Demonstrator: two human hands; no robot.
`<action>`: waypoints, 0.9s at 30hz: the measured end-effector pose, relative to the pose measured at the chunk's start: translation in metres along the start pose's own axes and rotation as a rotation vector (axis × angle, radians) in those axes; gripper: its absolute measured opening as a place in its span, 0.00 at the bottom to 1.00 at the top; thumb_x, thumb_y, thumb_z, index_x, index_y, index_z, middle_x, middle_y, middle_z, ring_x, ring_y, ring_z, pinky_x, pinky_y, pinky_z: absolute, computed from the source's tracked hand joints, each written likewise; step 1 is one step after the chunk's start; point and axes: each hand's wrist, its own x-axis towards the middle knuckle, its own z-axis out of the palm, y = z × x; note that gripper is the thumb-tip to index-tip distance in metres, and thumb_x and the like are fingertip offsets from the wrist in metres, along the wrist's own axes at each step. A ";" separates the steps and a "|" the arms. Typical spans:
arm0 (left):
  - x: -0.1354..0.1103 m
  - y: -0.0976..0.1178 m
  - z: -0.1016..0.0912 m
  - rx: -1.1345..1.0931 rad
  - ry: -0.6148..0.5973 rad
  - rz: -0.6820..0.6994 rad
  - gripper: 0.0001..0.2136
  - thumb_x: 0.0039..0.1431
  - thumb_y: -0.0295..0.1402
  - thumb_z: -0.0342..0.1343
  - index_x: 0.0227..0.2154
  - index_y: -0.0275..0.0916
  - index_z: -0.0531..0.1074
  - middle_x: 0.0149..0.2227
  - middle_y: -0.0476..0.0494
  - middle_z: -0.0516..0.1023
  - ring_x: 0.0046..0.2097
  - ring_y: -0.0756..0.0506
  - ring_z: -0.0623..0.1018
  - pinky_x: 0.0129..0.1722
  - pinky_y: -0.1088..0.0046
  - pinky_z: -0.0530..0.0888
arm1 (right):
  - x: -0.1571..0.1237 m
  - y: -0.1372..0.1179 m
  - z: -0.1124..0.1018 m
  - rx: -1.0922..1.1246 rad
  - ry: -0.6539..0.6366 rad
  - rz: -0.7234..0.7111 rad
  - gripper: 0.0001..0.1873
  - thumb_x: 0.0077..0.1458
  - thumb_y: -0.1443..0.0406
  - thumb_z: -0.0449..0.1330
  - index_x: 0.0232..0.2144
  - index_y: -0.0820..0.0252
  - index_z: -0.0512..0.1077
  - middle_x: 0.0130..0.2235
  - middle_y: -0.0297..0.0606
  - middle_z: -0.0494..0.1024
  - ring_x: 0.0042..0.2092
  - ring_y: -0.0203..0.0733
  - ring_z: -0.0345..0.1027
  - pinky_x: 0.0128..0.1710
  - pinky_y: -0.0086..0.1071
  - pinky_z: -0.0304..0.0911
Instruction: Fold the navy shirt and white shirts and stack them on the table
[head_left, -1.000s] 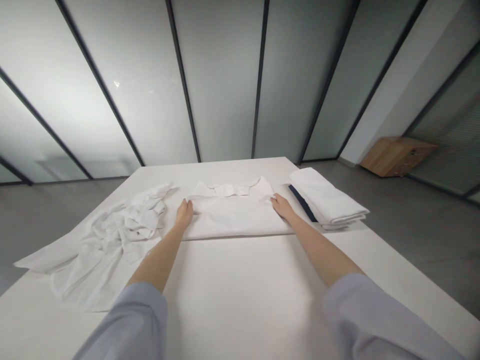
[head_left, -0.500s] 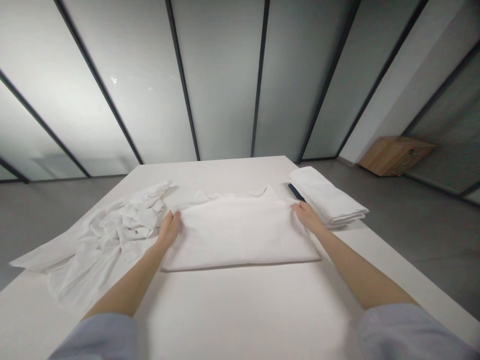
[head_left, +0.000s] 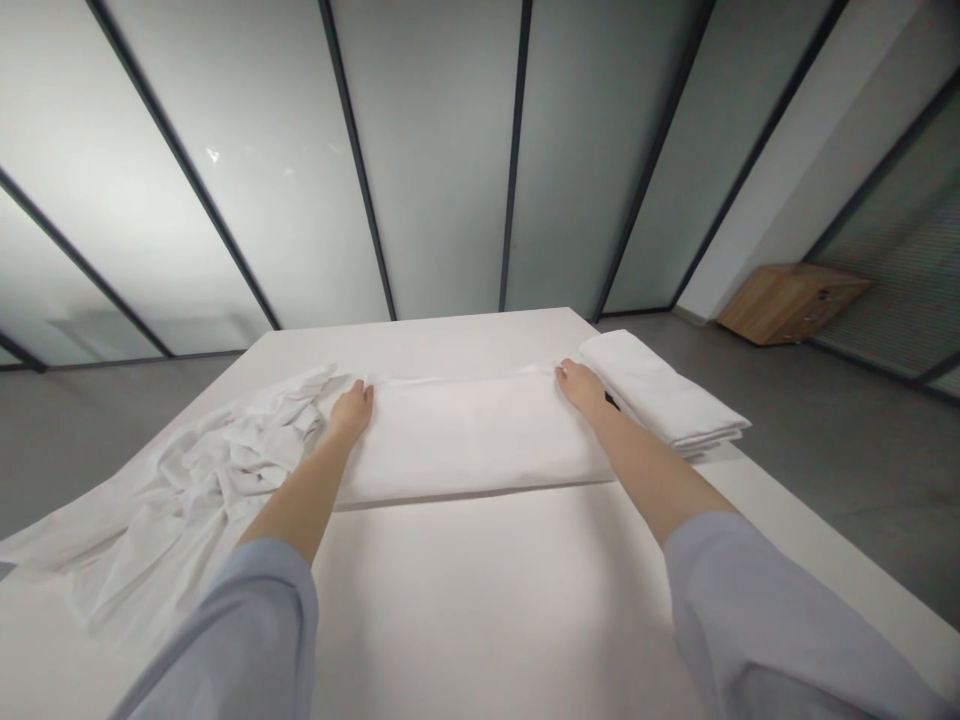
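Note:
A white T-shirt [head_left: 472, 435], folded into a wide rectangle, lies across the middle of the table. At its far left corner is my left hand [head_left: 352, 410], fingers closed on the fabric edge. The far right corner is pinched in my right hand [head_left: 580, 384]. Both arms reach forward over the cloth, and the shirt's straight folded edge faces me. Left of my left hand spreads a crumpled heap of white cloth [head_left: 217, 470]. Close to my right forearm lies a stack of folded white cloth [head_left: 660, 390].
The white table [head_left: 480, 600] has its far edge near a wall of frosted glass panels [head_left: 442, 150]. A small dark object [head_left: 611, 400] shows between my right wrist and the folded stack. On the floor at the right stands a wooden cabinet [head_left: 787, 300].
Both hands have moved forward, away from me, carrying the shirt's upper edge over the neckline that showed before. The near edge also sits farther from me. The right hand moved somewhat left.

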 end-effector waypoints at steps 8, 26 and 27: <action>-0.005 0.001 0.014 0.034 -0.085 -0.043 0.20 0.66 0.38 0.37 0.52 0.33 0.65 0.43 0.27 0.77 0.47 0.34 0.77 0.43 0.59 0.71 | -0.003 -0.002 0.023 -0.053 -0.091 0.005 0.20 0.66 0.61 0.43 0.49 0.65 0.68 0.43 0.55 0.76 0.46 0.51 0.72 0.43 0.38 0.62; -0.033 0.081 0.039 0.087 -0.256 0.305 0.33 0.62 0.55 0.35 0.66 0.44 0.52 0.69 0.37 0.47 0.68 0.33 0.48 0.62 0.44 0.49 | -0.040 -0.087 0.045 -0.012 -0.289 -0.322 0.33 0.64 0.49 0.39 0.65 0.56 0.51 0.68 0.48 0.48 0.67 0.57 0.40 0.62 0.53 0.39; -0.032 0.068 0.040 0.090 -0.252 0.292 0.34 0.61 0.56 0.35 0.66 0.44 0.51 0.69 0.37 0.46 0.68 0.33 0.48 0.62 0.44 0.48 | -0.040 -0.075 0.048 -0.013 -0.277 -0.307 0.34 0.64 0.48 0.39 0.66 0.58 0.51 0.68 0.48 0.47 0.67 0.56 0.40 0.62 0.52 0.39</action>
